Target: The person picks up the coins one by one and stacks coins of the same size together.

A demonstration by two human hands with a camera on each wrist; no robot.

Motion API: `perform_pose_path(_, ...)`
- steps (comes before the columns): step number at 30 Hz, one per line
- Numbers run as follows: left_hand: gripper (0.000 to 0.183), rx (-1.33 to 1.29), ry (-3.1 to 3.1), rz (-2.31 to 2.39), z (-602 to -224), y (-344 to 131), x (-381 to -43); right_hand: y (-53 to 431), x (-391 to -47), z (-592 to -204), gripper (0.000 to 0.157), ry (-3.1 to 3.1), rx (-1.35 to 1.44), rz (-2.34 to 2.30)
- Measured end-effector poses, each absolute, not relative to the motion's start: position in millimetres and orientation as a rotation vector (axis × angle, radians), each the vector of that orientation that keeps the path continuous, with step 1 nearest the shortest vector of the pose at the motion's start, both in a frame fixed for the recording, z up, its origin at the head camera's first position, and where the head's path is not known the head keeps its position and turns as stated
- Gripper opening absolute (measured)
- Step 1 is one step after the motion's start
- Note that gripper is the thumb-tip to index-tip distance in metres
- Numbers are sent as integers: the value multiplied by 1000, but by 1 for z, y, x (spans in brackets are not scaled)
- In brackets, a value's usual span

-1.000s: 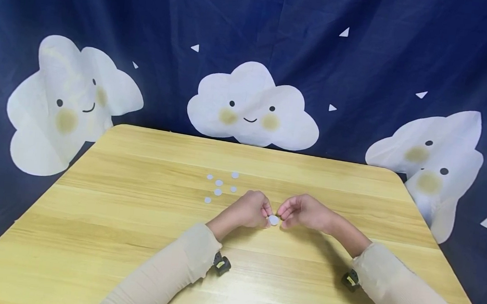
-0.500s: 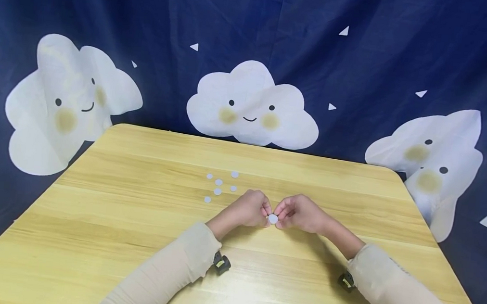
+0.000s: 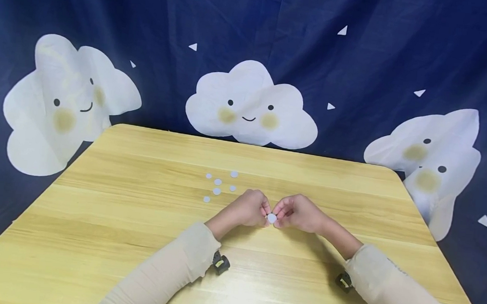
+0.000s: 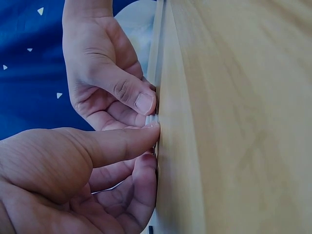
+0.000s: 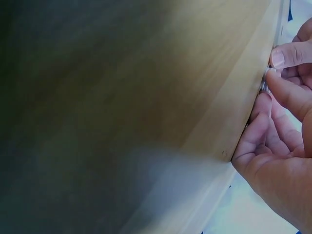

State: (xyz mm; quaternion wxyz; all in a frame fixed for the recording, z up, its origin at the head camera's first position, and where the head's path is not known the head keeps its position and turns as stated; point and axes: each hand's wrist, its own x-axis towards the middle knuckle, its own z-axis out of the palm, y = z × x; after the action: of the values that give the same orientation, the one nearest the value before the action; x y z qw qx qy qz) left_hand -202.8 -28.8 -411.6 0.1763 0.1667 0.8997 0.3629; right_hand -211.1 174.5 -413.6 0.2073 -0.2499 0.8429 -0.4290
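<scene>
A small stack of silver-white coins (image 3: 271,218) stands on the table between my two hands. Its thin layered edge (image 4: 152,118) shows between the thumbs in the left wrist view. My left hand (image 3: 250,207) pinches the stack from the left, thumb on the near side and fingers curled behind. From the right, my right hand (image 3: 302,213) pinches it with thumb and curled fingers. Both hands' fingertips nearly meet around the coins. In the right wrist view, only a sliver of the stack (image 5: 264,86) is visible between the fingers.
Several loose coins (image 3: 217,191) of differing sizes lie flat on the wooden table (image 3: 131,239), left of and beyond my left hand. A dark blue curtain (image 3: 255,22) with cloud prints hangs behind the table's far edge.
My right hand has come left against the coin stack, closing the small gap seen a second ago. My left hand stays at the stack; the loose coins have not moved.
</scene>
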Motion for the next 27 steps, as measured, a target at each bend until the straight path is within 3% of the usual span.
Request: perform_pose_path(27,20,460,2536,1023,-410,-28,-204,177,-211,-418,19,2344,-767,-1213)
